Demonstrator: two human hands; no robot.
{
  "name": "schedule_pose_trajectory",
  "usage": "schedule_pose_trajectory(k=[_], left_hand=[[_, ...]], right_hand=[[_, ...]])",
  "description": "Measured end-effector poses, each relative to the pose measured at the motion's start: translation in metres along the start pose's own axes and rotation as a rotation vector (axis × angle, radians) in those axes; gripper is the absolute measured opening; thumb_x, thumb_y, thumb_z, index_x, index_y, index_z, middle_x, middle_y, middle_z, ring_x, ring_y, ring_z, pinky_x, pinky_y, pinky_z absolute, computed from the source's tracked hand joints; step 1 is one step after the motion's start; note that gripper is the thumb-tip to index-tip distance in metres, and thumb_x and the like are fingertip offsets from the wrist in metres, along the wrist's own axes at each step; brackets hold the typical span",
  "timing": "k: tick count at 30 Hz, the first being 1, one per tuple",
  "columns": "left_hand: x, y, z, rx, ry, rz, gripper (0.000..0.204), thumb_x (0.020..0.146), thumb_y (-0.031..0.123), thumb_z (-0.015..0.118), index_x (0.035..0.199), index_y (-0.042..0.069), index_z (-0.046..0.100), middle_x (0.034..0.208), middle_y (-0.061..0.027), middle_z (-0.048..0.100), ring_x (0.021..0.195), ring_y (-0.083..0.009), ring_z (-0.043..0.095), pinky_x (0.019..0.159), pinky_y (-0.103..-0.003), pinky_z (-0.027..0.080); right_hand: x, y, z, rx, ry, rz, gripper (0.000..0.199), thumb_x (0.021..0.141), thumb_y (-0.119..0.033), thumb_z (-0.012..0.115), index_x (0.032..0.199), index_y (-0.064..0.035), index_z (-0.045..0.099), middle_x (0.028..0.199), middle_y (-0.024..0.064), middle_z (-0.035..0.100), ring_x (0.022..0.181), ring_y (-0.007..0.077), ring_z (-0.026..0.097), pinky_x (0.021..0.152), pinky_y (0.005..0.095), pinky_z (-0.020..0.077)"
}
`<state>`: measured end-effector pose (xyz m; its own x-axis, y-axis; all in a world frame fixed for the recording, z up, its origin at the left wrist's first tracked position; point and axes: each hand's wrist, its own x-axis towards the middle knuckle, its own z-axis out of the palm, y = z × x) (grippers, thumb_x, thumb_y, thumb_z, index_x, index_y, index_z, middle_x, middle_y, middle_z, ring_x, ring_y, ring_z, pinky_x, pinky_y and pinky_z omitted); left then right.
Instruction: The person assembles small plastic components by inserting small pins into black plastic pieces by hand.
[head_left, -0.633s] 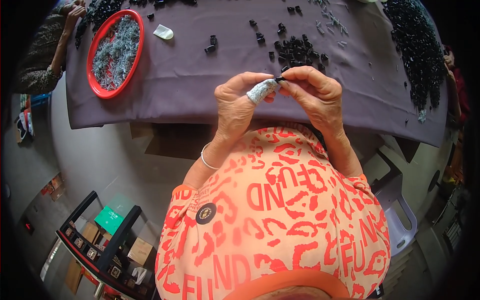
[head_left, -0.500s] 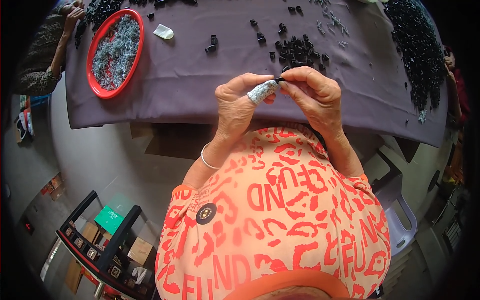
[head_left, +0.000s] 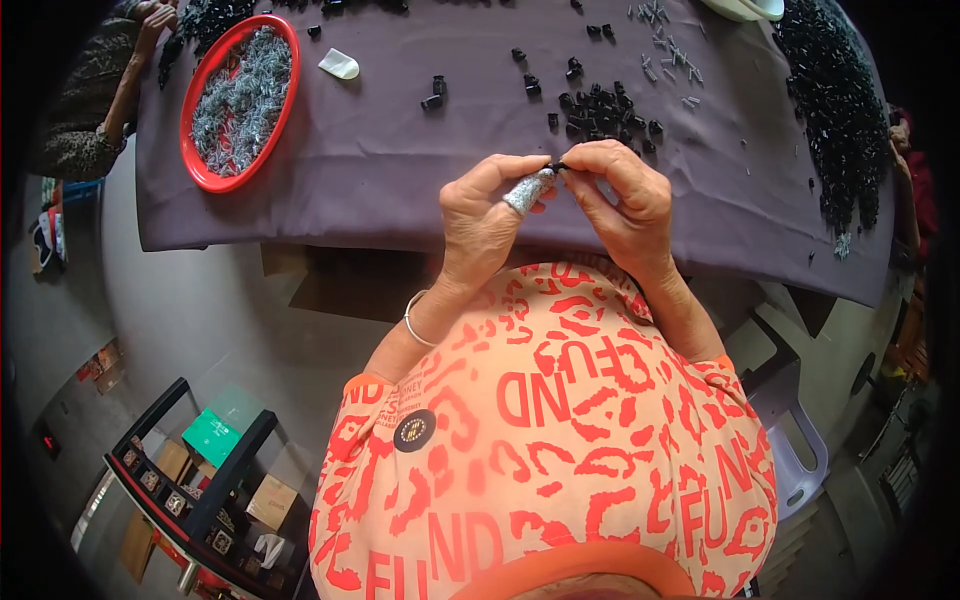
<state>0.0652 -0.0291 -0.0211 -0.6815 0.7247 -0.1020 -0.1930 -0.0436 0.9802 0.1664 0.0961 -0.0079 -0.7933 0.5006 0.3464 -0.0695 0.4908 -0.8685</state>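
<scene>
Near the table's front edge, my left hand (head_left: 478, 220) and my right hand (head_left: 637, 205) meet fingertip to fingertip. Between them they pinch a small black plastic piece (head_left: 557, 167), mostly hidden by the fingers. A grey speckled finger cover (head_left: 528, 190) sits on one finger of my left hand. Just beyond the hands lies a heap of similar black pieces (head_left: 603, 112). A few more black pieces (head_left: 434, 94) lie apart to the left.
A red basin (head_left: 188, 135) of small clear parts stands left on the purple tablecloth (head_left: 370, 190). Beside it lies a white scoop-shaped piece (head_left: 339, 65). Loose clear parts (head_left: 680, 57) and a large black heap (head_left: 835, 120) are at right. Other people sit at both sides.
The view has shifted slightly, and a pale bowl shows more at the top right. Both hands stay together on the black piece, with small changes in finger position.
</scene>
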Motion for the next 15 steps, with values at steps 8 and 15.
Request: schedule_pose_trajectory(k=[8, 15], left_hand=[[0.011, -0.021, -0.004, 0.693, 0.112, 0.572, 0.018, 0.069, 0.002, 0.072, 0.085, 0.011, 0.072, 0.083, -0.0033, 0.062, 0.079, -0.0198, 0.056, 0.068, -0.032, 0.045], [0.012, -0.017, -0.015, 0.961, 0.020, 0.475, 0.019, 0.073, 0.006, 0.069, 0.092, 0.008, 0.070, 0.085, -0.0047, 0.062, 0.081, -0.0231, 0.057, 0.073, -0.035, 0.046]], right_hand=[[0.000, 0.017, 0.003, -0.197, -0.088, -0.070, 0.018, 0.076, 0.010, 0.063, 0.092, 0.0017, 0.061, 0.087, 0.0114, 0.063, 0.078, 0.0227, 0.062, 0.068, 0.0300, 0.0512], [-0.002, 0.023, 0.009, -0.492, -0.230, -0.180, 0.021, 0.073, 0.006, 0.062, 0.094, 0.0001, 0.058, 0.087, 0.0132, 0.061, 0.082, 0.0293, 0.062, 0.070, 0.0358, 0.0517]])
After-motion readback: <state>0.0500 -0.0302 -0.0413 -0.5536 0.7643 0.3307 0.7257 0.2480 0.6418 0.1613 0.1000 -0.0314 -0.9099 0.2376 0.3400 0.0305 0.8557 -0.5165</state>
